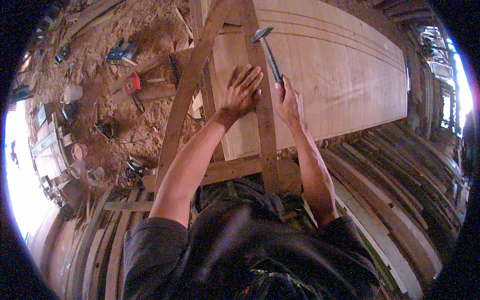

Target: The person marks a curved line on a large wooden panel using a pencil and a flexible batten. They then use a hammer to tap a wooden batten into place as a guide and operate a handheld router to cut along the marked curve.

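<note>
My right hand [288, 103] is wrapped round the handle of a hammer [270, 56], whose metal head points away from me, above a brown wooden beam. That beam [266, 135] runs from near my body to the far edge of the view and meets a slanted beam [186, 92] in a narrow A shape. My left hand [242, 93] lies on the upright beam with its fingers stretched out, left of the hammer. Beneath the beams and to the right spreads a large pale wooden panel [345, 75]. Whether a nail is under either hand cannot be made out.
Long planks [385, 185] lie stacked at the lower right, and more boards [107, 240] at the lower left. On the dirt floor to the left are a red tool [132, 83], a blue power tool [121, 50] and several buckets [73, 93]. A crosswise timber [225, 172] sits close to my body.
</note>
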`<action>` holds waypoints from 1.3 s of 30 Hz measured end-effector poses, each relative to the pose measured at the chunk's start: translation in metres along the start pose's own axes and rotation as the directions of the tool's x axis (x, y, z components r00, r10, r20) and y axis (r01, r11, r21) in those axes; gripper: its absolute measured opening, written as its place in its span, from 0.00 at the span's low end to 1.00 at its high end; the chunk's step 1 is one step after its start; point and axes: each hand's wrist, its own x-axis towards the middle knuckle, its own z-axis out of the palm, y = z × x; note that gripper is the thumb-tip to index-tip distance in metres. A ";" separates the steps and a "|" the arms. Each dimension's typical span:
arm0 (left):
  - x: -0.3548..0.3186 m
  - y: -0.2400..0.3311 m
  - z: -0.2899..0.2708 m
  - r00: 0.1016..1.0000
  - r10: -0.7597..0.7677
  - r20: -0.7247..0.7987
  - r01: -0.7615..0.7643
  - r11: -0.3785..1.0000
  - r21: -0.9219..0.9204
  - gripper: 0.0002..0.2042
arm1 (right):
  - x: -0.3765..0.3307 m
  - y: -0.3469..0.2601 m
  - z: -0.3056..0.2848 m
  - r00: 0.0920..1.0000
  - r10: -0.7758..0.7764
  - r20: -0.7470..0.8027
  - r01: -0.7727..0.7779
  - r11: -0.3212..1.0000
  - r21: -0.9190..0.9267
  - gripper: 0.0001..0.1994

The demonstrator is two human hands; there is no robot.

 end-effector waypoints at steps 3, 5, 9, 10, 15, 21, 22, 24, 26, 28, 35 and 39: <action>-0.005 0.001 -0.001 0.999 -0.008 0.034 0.006 0.998 0.060 0.24 | -0.001 -0.021 -0.005 0.992 -0.017 -0.125 0.036 0.988 0.153 0.21; 0.003 0.006 -0.005 0.999 -0.010 0.052 0.006 0.998 0.060 0.24 | -0.001 -0.016 -0.004 0.984 -0.059 -0.169 0.072 0.995 0.071 0.22; -0.005 -0.002 -0.002 1.000 0.011 0.005 -0.011 1.000 0.012 0.24 | -0.004 -0.012 -0.003 0.998 -0.053 -0.021 0.051 0.994 -0.094 0.24; -0.004 0.001 -0.003 1.000 0.004 0.002 -0.004 1.000 0.005 0.24 | -0.005 -0.018 -0.007 1.000 -0.025 0.011 0.026 0.998 -0.063 0.24; 0.005 0.008 -0.005 1.000 -0.011 0.023 0.011 1.000 -0.009 0.23 | -0.010 0.015 0.014 0.975 -0.147 -0.167 0.123 0.982 -0.147 0.23; -0.006 0.001 -0.007 0.999 -0.025 0.022 0.024 0.999 0.023 0.23 | -0.008 -0.023 0.004 0.998 0.011 -0.062 -0.011 1.000 -0.005 0.22; -0.003 0.002 -0.007 1.000 -0.019 0.016 0.018 1.000 0.022 0.24 | -0.007 -0.022 0.004 0.995 0.030 -0.092 -0.029 0.999 0.014 0.22; 0.001 0.003 -0.007 1.000 -0.011 0.017 0.011 1.000 0.009 0.24 | -0.006 -0.009 0.006 0.995 -0.044 -0.085 0.035 0.994 -0.107 0.21; -0.003 0.001 -0.003 0.999 -0.016 0.030 0.016 1.000 -0.009 0.23 | -0.004 -0.006 0.001 0.997 -0.023 -0.068 0.017 0.996 -0.086 0.20; -0.010 -0.006 -0.001 1.000 -0.006 0.009 0.007 1.000 -0.024 0.24 | -0.001 -0.003 -0.008 0.994 0.093 -0.054 -0.089 0.993 0.072 0.19; 0.017 0.017 0.016 0.997 -0.067 0.038 0.068 0.998 -0.015 0.27 | 0.015 0.207 -0.066 0.809 0.228 -0.542 -0.177 0.973 0.146 0.19; 0.005 -0.005 0.012 0.999 -0.039 -0.016 0.040 0.998 0.044 0.25 | 0.032 0.213 -0.104 0.774 0.438 -0.458 -0.556 0.815 -0.160 0.21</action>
